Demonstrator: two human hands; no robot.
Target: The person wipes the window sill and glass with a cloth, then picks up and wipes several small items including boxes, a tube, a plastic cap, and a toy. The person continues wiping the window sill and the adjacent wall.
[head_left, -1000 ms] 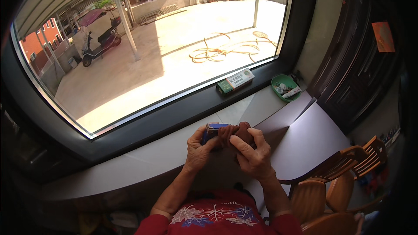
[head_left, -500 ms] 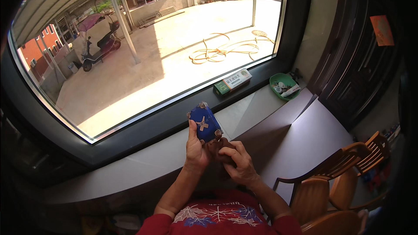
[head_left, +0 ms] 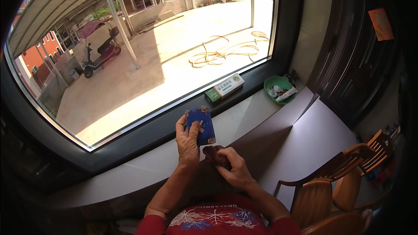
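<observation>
The left hand [head_left: 188, 141] is closed around a flat blue rectangular board with small metal studs at its corners [head_left: 200, 125], holding it upright above the pale grey window ledge [head_left: 244, 119], while the right hand [head_left: 230, 169], just below and to the right of the board, is curled shut on a small dark brown lump [head_left: 216, 156]. The board seems already lifted clear and the brown piece not yet joined to it. Farther along the ledge lie a green-and-white carton [head_left: 225, 88] and a green dish of small items [head_left: 279, 90].

Glossy blue plastic board [head_left: 200, 126], matt grey sill [head_left: 244, 122], varnished wooden chair [head_left: 344, 178]
</observation>
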